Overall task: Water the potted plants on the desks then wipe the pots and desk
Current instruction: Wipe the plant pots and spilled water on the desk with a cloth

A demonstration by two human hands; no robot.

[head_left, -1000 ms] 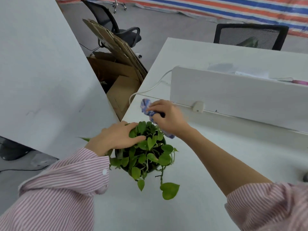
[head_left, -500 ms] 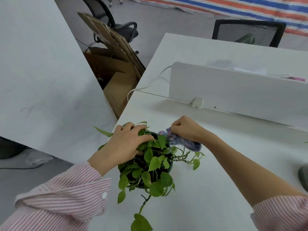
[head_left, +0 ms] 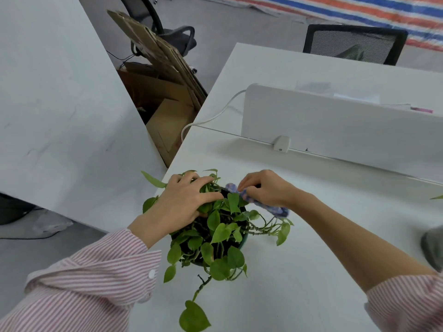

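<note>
While the left hand [head_left: 184,202] presses on the pothos [head_left: 215,231] near the counter [head_left: 311,271] edge, the right hand [head_left: 266,190] grip pinching the cloth [head_left: 271,207] against its far rim could, I judge, snag trailing stems.

The tabletop [head_left: 299,271] lies bare on my near right side, free to pass. The white divider panel [head_left: 335,130] walls off the far edge, the trailing plant [head_left: 215,233] crowds the left edge, and a grey object [head_left: 434,245] sits at the right edge.
</note>
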